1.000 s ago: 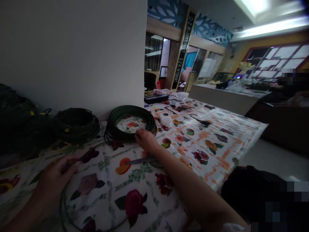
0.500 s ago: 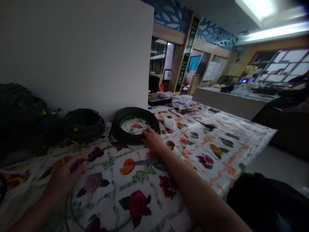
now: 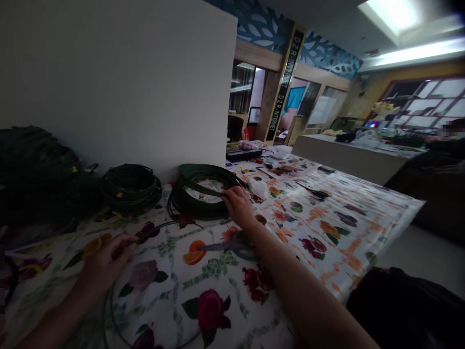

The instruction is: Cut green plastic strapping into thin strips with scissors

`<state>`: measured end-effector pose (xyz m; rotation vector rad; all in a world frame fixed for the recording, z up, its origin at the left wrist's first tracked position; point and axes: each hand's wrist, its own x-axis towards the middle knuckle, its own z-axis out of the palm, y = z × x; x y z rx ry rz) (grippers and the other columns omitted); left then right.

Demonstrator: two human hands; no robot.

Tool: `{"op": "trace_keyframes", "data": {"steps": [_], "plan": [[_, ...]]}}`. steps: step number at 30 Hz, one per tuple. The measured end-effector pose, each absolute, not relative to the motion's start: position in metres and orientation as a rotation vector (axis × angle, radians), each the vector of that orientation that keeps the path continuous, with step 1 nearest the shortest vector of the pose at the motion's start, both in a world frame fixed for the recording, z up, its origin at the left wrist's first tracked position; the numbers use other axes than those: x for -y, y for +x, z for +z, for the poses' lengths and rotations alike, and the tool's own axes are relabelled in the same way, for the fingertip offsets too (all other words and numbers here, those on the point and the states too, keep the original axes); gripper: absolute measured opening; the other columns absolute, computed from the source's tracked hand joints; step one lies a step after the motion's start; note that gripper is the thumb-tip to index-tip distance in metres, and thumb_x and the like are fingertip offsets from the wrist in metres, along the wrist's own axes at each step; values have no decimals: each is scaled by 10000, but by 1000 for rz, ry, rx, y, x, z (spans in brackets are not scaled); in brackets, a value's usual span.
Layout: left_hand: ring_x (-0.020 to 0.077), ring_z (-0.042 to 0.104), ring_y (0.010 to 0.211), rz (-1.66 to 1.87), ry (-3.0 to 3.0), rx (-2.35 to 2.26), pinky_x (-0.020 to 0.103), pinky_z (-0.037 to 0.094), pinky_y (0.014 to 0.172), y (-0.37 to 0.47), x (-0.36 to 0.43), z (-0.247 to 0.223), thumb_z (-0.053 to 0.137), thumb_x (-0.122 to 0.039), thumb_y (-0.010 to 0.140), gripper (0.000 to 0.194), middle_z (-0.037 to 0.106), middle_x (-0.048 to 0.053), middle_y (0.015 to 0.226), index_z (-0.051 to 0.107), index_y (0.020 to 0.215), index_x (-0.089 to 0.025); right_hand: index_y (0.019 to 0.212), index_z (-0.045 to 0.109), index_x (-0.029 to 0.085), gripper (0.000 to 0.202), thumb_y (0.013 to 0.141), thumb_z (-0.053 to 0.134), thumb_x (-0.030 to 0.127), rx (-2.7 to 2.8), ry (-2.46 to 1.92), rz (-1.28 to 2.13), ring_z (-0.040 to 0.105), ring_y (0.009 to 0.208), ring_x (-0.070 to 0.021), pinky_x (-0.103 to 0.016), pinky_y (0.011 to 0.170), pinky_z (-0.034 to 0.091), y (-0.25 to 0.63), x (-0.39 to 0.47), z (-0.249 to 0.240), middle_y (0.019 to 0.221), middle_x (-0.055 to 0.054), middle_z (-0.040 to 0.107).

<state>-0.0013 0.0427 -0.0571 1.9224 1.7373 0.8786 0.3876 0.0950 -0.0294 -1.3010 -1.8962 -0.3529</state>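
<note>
Head view: the right hand (image 3: 240, 206) now raises one band (image 3: 204, 189) across the opening of the dark green coil (image 3: 203, 211); earlier, it rests on the rim. One turn is partly separated. Its fingers are narrow, pinching the band at the coil's right. Left, nearer, the left hand (image 3: 107, 261) pinches a thin strand (image 3: 157, 228) above the desk (image 3: 232, 286).

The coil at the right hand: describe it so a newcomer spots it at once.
Start at the pale wall and drop to the patterned tablecloth. Near the wall's right-hand edge lies a wide, dark green coil, one band pinched by the right hand. It looks broader and neater than the smaller coil beside it, which shows a yellow fleck.
</note>
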Motion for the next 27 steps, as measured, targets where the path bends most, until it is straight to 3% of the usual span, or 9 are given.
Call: {"op": "trace_keyframes", "data": {"steps": [5, 18, 24, 27], "plan": [[192, 689, 698, 915, 1953, -1726, 304, 530, 699, -1, -42, -58, 526, -547, 828, 429, 743, 43, 913, 648, 1053, -203, 1068, 672, 211, 181, 974, 533, 279, 1745, -1202, -361, 538, 1006, -262, -427, 942, 463, 393, -98, -32, 1029, -101, 583], [211, 714, 779, 852, 1858, -1718, 295, 554, 714, 2, -42, -53, 567, -558, 754, 468, 751, 48, 974, 656, 1035, -196, 1043, 665, 204, 175, 953, 545, 296, 1553, -1136, -268, 563, 1006, -258, -419, 902, 486, 417, -102, -21, 1006, -101, 597], [227, 723, 822, 779, 1882, -1833, 272, 540, 661, 10, -36, -44, 530, -567, 765, 456, 754, 34, 942, 672, 1020, -217, 954, 714, 249, 123, 921, 596, 257, 1736, -1230, -81, 616, 947, -197, -320, 890, 498, 410, -107, -25, 933, -37, 660], [211, 723, 807, 744, 1900, -1842, 258, 541, 666, 9, -37, -45, 514, -577, 774, 475, 748, 21, 918, 662, 1052, -221, 1049, 700, 219, 171, 926, 581, 228, 1628, -1395, -21, 609, 995, -190, -314, 906, 494, 429, -114, -24, 1054, -59, 653]]}}
